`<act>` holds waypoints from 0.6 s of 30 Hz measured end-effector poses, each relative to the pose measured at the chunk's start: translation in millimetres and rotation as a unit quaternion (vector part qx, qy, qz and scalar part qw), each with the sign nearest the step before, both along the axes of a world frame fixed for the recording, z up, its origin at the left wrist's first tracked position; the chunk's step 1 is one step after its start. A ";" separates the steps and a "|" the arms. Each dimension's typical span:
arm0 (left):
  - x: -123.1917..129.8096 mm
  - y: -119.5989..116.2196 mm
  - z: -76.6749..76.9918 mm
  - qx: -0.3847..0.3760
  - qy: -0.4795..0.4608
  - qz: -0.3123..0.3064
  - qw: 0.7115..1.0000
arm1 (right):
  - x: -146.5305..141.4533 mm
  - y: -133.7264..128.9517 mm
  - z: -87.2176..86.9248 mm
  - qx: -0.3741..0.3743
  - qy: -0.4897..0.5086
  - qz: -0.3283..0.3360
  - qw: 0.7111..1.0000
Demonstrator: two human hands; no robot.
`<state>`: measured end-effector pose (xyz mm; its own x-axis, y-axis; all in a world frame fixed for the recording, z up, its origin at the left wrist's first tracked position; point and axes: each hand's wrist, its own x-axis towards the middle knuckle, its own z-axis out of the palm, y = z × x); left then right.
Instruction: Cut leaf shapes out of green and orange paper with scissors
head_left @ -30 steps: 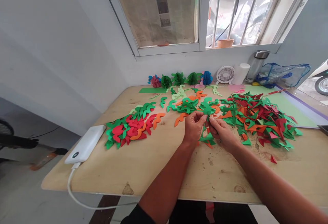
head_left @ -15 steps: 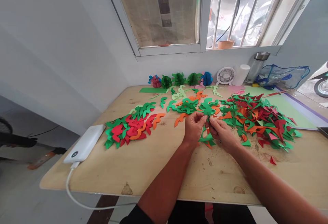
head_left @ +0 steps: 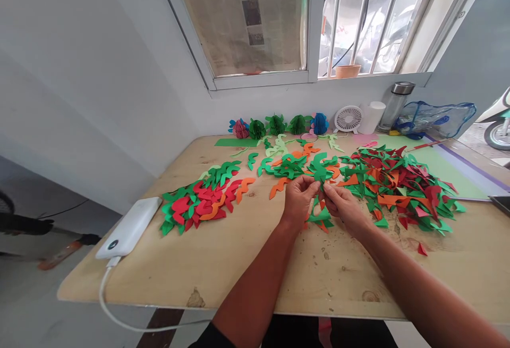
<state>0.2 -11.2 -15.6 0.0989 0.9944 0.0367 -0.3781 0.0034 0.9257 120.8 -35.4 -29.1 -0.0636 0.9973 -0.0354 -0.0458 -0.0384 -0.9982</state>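
Note:
A green paper cutout [head_left: 319, 164] stands up between my hands above the table. My left hand [head_left: 298, 198] pinches its lower part between thumb and fingers. Against its lower right edge, my right hand [head_left: 343, 205] is closed in a pinch, and the fingertips of both hands nearly meet. Just behind lie green paper cutouts [head_left: 290, 166] mixed with orange ones. Beneath the hands are more green and orange pieces [head_left: 321, 218], partly covered. Left of them spreads a group of red, green and orange curved cutouts [head_left: 205, 199].
A heap of paper scraps [head_left: 402, 186] lies on the right. Along the wall stand honeycomb paper ornaments [head_left: 275, 125], a small fan [head_left: 348, 119], a glass bottle [head_left: 395, 106] and a clear blue-edged pouch [head_left: 436, 117]. A white power bank [head_left: 129, 227] with a cable sits at the left edge.
The view has shifted slightly. Both hands keep their pinch on the green paper cutout, with only small finger movement.

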 end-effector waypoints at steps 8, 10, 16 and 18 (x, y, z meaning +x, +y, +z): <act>-2.9 -1.1 2.7 -0.005 0.011 0.005 1.000 | 0.7 1.4 -4.3 -0.002 -0.015 0.001 1.000; -3.3 -0.8 2.7 -0.005 0.010 0.011 1.000 | 0.1 1.2 -3.2 -0.001 -0.021 0.002 1.000; -3.3 0.0 1.8 0.000 0.009 0.005 1.000 | -1.5 0.0 0.4 0.002 -0.023 -0.007 1.000; -3.3 0.1 1.7 0.003 0.011 -0.003 1.000 | -1.5 0.3 -0.1 0.003 -0.021 -0.009 1.000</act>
